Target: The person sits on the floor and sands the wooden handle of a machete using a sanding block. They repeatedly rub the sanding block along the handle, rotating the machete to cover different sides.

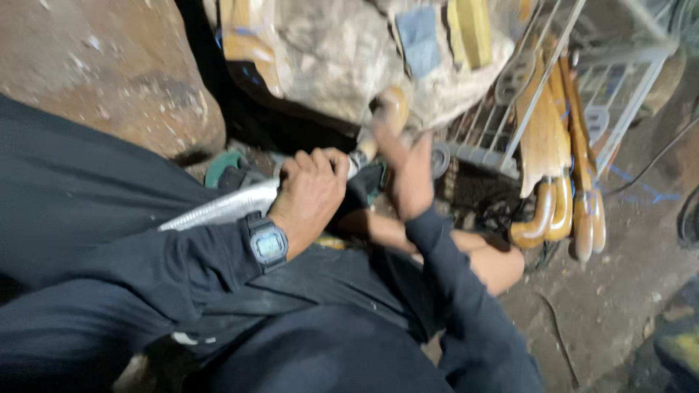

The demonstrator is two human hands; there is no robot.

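**Inspector:** Start with the big items. The sack [342, 51] of wooden pieces stands straight ahead of you. The white wire rack [510, 124] is to its right, with curved wooden handles [557, 182] leaning against it above the dirt floor [619, 291]. What do you have in hand?

**Assistant:** A power tool [240, 200], by its shape probably a grinder, with a silver body lying across your lap. Your left hand [312, 195] is wrapped tight round its body. A wristwatch [268, 246] sits on that arm.

**Inspector:** And the right?

**Assistant:** Your right hand [408, 178] is raised at the tool's head, against a light wooden piece [393, 109]. The picture is blurred there, so I cannot tell whether that grip is closed.

**Inspector:** My judgement, then: keep your left grip firm and your wrist straight. Brace the wooden piece before it meets the head, and keep your right fingers and bare knee [499, 266] off the working end.
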